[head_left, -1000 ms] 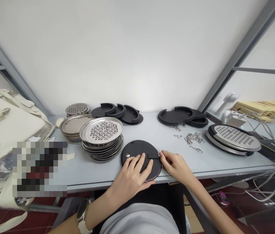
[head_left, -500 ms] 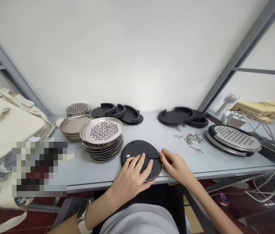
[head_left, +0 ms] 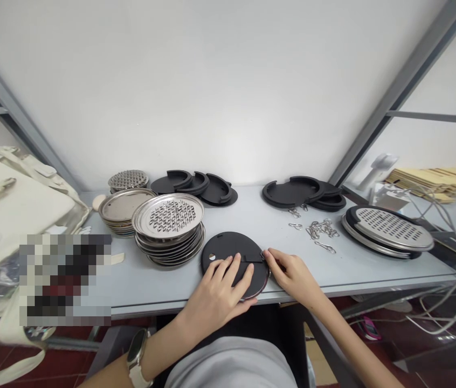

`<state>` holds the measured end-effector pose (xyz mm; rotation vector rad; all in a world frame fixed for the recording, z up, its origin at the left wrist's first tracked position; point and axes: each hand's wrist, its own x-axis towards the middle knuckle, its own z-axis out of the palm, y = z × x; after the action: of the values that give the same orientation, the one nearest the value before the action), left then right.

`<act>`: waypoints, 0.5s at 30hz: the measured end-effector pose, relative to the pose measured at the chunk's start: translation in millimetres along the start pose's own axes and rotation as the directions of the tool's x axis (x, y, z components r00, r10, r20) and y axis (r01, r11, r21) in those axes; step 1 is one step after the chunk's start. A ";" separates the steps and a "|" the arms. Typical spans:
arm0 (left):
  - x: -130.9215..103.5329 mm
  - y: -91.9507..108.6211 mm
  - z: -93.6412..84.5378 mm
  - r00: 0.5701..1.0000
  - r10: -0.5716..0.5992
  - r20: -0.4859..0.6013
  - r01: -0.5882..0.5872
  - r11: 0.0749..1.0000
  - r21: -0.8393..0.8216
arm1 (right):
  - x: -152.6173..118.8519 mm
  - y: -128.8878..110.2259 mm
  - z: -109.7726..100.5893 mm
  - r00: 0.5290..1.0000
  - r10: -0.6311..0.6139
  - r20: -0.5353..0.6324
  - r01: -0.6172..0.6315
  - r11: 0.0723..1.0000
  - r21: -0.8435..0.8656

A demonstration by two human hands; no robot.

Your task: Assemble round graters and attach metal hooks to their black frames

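A round black disc (head_left: 232,246) lies at the table's front edge, with a small round hole on its left. My left hand (head_left: 222,285) rests on it with fingers spread, thumb along the front rim. At the disc's right edge, my right hand (head_left: 288,272) is closed in a pinch on a small metal clip (head_left: 262,254), mostly hidden by the fingertips. Several loose metal clips (head_left: 323,229) lie to the right. Left of the disc stands a stack of round metal grater plates (head_left: 169,218).
Plain metal discs (head_left: 125,207) and another grater stack (head_left: 128,179) stand back left. Black holders (head_left: 212,189) and more black holders (head_left: 292,192) line the wall. Assembled graters (head_left: 389,229) sit right, near wooden pieces (head_left: 434,180) and cables. Cream bags (head_left: 13,210) are at far left.
My right fingertips have shifted very slightly at the disc's right edge, and less of the clip shows. My left hand and the disc have stayed where they were.
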<state>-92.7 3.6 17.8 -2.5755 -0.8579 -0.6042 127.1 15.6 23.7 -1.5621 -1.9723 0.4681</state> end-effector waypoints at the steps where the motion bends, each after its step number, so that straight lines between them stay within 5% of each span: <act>1: -0.1 0.1 0.0 1.000 -0.001 0.000 0.001 1.000 -0.001 | 0.1 -0.2 -0.2 1.000 -0.002 0.002 0.002 1.000 -0.001; 15: -0.6 -0.3 1.0 1.000 0.001 0.008 -0.001 1.000 -0.008 | -0.7 0.8 -0.5 1.000 -0.019 0.010 0.020 1.000 -0.013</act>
<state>-93.1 4.0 16.7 -2.5869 -0.8588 -0.5996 128.2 15.1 23.5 -1.5500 -2.0002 0.4568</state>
